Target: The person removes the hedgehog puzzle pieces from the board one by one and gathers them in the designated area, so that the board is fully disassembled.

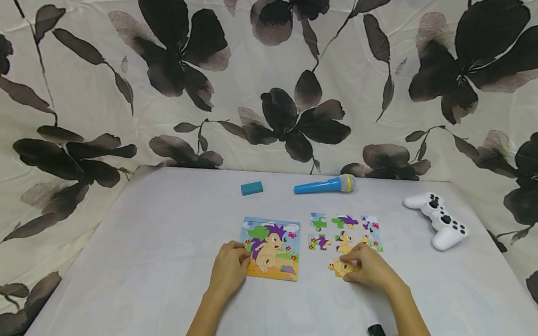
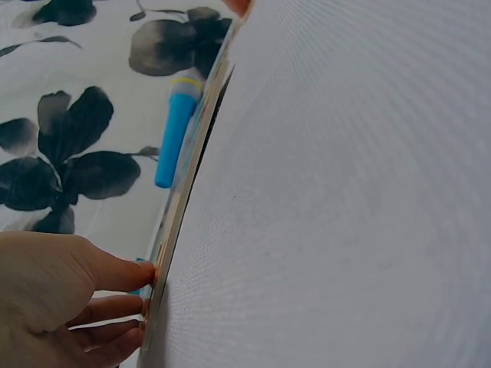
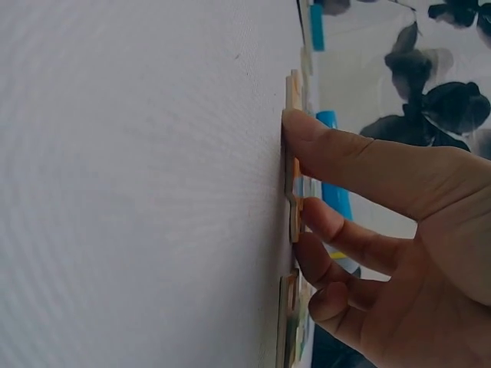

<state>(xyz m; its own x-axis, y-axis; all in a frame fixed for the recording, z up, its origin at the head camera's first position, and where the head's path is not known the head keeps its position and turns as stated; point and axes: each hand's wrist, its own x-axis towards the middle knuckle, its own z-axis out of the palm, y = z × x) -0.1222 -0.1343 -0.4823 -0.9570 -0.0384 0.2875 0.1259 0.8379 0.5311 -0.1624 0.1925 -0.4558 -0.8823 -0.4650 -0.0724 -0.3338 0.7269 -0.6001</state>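
A square puzzle board (image 1: 268, 250) with a purple-spined hedgehog picture lies flat on the white table. My left hand (image 1: 230, 268) holds its left edge, thumb and fingertips close together there. In the left wrist view, the thumb and fingers (image 2: 107, 310) meet the board's thin edge. To the right, my right hand (image 1: 372, 266) pinches an orange-yellow puzzle piece (image 1: 340, 267) at the near end of the loose pieces. The right wrist view has the thumb at one end of that piece (image 3: 291, 180) and fingertips at the other.
Several loose puzzle pieces (image 1: 318, 242) lie in rows right of the board, partly hidden by the right hand. Farther back are a teal block (image 1: 251, 188) and a blue toy microphone (image 1: 320, 186). A white game controller (image 1: 437, 220) lies at the far right, before a flowered cloth (image 1: 238, 80).
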